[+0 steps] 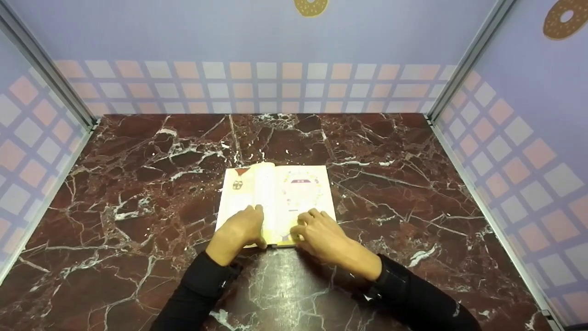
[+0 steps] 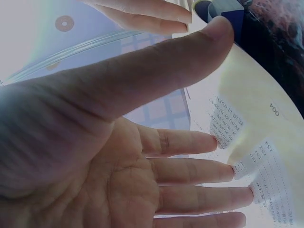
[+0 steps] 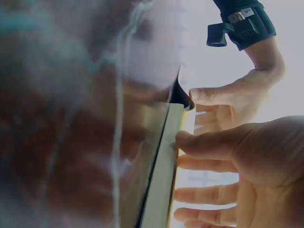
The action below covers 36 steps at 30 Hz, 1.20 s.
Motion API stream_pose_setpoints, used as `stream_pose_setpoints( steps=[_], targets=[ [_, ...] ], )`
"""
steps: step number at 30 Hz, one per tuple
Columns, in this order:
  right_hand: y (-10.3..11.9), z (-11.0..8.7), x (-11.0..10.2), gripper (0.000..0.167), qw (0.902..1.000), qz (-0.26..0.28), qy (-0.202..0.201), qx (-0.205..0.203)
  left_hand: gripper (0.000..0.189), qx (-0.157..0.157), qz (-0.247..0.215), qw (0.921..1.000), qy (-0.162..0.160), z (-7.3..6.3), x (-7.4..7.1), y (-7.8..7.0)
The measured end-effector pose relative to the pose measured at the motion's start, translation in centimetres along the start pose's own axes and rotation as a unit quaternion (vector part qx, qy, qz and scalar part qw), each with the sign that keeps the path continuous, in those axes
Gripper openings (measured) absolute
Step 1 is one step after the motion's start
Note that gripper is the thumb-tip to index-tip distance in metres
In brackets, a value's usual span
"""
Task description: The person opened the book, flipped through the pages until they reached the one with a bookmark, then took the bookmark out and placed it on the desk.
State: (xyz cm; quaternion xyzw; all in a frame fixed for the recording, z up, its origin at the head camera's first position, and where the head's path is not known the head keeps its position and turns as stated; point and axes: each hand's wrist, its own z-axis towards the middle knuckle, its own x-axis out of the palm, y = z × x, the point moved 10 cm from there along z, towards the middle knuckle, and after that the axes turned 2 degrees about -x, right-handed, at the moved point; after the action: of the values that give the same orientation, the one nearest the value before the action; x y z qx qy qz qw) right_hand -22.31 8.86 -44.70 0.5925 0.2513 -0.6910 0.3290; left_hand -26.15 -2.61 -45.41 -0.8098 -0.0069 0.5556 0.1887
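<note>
An open book (image 1: 303, 197) lies on the dark red marbled table, with printed pages on both sides of its spine. My left hand (image 1: 239, 230) rests on the lower part of the left page, its thumb near the bottom of the spine. In the left wrist view its fingers are straight, fingertips (image 2: 209, 142) on the printed page (image 2: 280, 175). My right hand (image 1: 321, 236) touches the lower right page with spread fingers. Seen from the right wrist, its thumb (image 3: 209, 142) is right at the edge of the thick page block (image 3: 164, 175).
The marbled tabletop (image 1: 138, 207) surrounds the book. Pale purple panels with checked bands and doughnut pictures stand at the back (image 1: 257, 41), left (image 1: 27, 138) and right (image 1: 528, 115). Metal posts (image 1: 473, 55) join them at the corners.
</note>
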Motion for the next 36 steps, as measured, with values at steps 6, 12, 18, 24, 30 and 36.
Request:
stream_pose_setpoints(
  steps=[6, 12, 18, 24, 30, 36],
  targets=[
    [-1.2, -0.5, -0.4, 0.011, 0.9994, 0.004, 0.012, 0.033, 0.068, -0.004, -0.004, 1.0, 0.003, 0.1, 0.2, 0.1],
    [-2.0, -1.1, -1.0, 0.014, 0.9988, -0.014, 0.007, 0.047, 0.069, -0.003, -0.006, 1.0, 0.005, 0.1, 0.4, 0.1],
    [-2.9, -1.8, -1.3, 0.014, 0.9949, -0.053, 0.043, 0.074, 0.067, -0.001, -0.008, 1.0, 0.004, 0.1, 0.3, 0.2],
    [-3.5, -2.2, -1.6, 0.018, 0.9896, -0.093, 0.061, 0.09, 0.069, 0.001, -0.008, 0.9999, 0.009, 0.0, 0.3, 0.2],
    [-4.0, -2.4, -1.4, 0.019, 0.9883, -0.077, 0.079, 0.105, 0.07, -0.001, -0.01, 0.9999, 0.013, 0.1, 0.4, 0.3],
    [-4.2, -2.5, -1.7, 0.017, 0.9882, -0.068, 0.099, 0.094, 0.069, 0.001, -0.011, 0.9999, 0.01, 0.2, 0.2, 0.2]
  ],
)
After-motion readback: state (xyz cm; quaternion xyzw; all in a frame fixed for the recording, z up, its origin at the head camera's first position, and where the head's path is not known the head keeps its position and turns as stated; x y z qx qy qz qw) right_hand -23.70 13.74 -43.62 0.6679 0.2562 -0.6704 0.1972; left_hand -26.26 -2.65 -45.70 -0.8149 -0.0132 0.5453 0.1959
